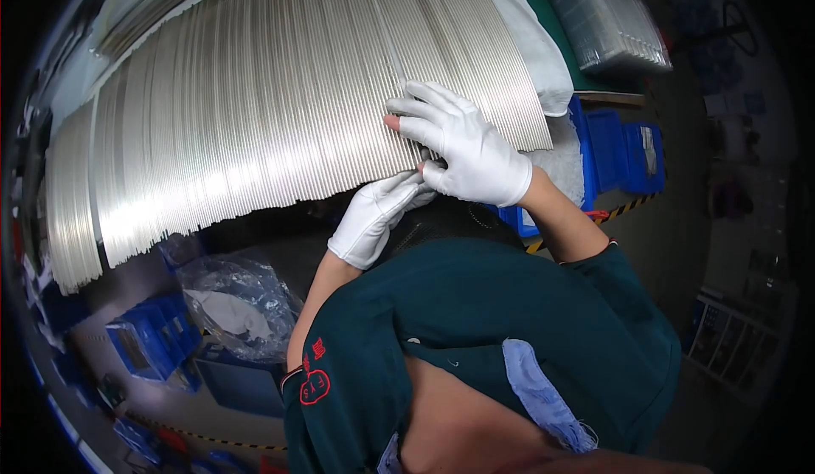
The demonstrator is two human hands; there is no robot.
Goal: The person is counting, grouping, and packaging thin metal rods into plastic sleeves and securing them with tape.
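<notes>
A wide row of thin, silvery metal strips (pixel 280 92) lies side by side across the table. Over its right part spreads my right hand (pixel 475 147), in a white glove with bare thumb and index fingertips. Its fingers are apart and rest on the strips, the thumb at their near ends. My left hand (pixel 373 219), also white-gloved, is closed just below the near edge of the row. Its fingertips meet by my right thumb, and whatever they may pinch is hidden. A narrow gap in the row runs up from my right fingers.
White cloth (pixel 543 58) lies beside the row's right end, near stacked clear plastic trays (pixel 603 19). Blue bins (pixel 604 147) stand at the right. Below the table at left are a clear plastic bag (pixel 242 304) and more blue crates (pixel 153 342).
</notes>
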